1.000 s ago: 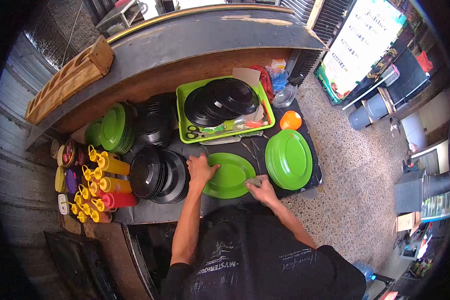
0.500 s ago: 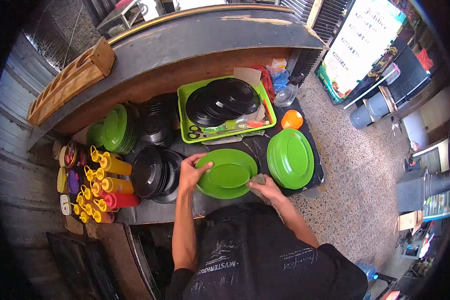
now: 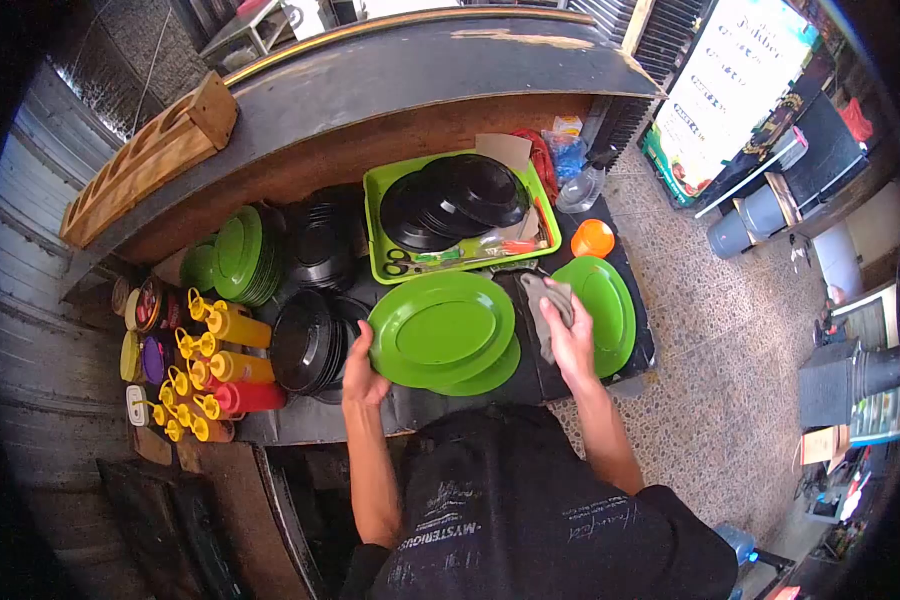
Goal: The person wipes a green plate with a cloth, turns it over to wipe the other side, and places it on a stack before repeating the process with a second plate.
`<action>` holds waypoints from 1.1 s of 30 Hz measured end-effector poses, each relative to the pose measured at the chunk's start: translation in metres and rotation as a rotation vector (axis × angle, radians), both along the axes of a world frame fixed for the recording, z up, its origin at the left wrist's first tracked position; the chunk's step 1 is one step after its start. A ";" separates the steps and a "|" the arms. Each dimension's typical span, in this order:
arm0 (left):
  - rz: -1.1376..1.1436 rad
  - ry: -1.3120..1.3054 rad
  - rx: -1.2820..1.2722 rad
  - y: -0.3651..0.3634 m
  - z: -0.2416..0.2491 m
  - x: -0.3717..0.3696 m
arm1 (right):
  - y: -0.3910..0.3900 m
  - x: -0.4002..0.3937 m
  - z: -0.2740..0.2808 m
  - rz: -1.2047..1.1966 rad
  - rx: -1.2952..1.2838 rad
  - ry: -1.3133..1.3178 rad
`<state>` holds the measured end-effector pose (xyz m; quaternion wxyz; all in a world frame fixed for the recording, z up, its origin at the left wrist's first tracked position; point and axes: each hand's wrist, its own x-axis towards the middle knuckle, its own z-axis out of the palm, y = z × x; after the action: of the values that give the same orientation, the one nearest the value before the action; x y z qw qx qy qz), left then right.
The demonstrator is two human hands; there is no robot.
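My left hand point(image 3: 364, 370) grips the left edge of a green oval plate point(image 3: 440, 330), which is lifted and slightly tilted. Beneath it, another green plate point(image 3: 485, 375) shows partly on the black tabletop. A crumpled grey cloth point(image 3: 547, 310) is in my right hand point(image 3: 570, 345), apart from the lifted plate. Just right of that hand stands a stack of green oval plates point(image 3: 610, 310), partly covered by my fingers and the cloth. Black plates point(image 3: 305, 342) are stacked left of my left hand.
A lime-green tray point(image 3: 375, 225) at the back holds black plates, scissors and small items. Yellow and red squeeze bottles point(image 3: 240, 365) crowd the left end. An orange cup point(image 3: 592, 238) is at the back right. A raised dark shelf point(image 3: 390, 75) runs behind.
My left hand has raised the upper green plate toward me and left, uncovering part of another below. My right hand has moved off the plate, up and right, with the cloth.
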<state>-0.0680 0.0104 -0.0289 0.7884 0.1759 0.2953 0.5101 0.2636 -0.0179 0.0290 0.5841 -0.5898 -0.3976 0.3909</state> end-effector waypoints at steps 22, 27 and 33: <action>0.240 -0.235 0.076 -0.011 0.047 0.063 | -0.006 -0.113 0.022 0.659 0.603 -0.784; 0.285 -0.350 0.028 -0.011 0.057 0.056 | 0.000 -0.079 0.017 0.596 0.661 -0.862; 0.256 -0.410 -0.001 -0.019 0.063 0.060 | 0.021 -0.042 0.012 0.293 0.612 -0.912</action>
<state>-0.0077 -0.0082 0.0338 0.7607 0.0295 0.1492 0.6310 0.2219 0.0029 0.0406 0.4374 -0.4414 -0.7825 0.0406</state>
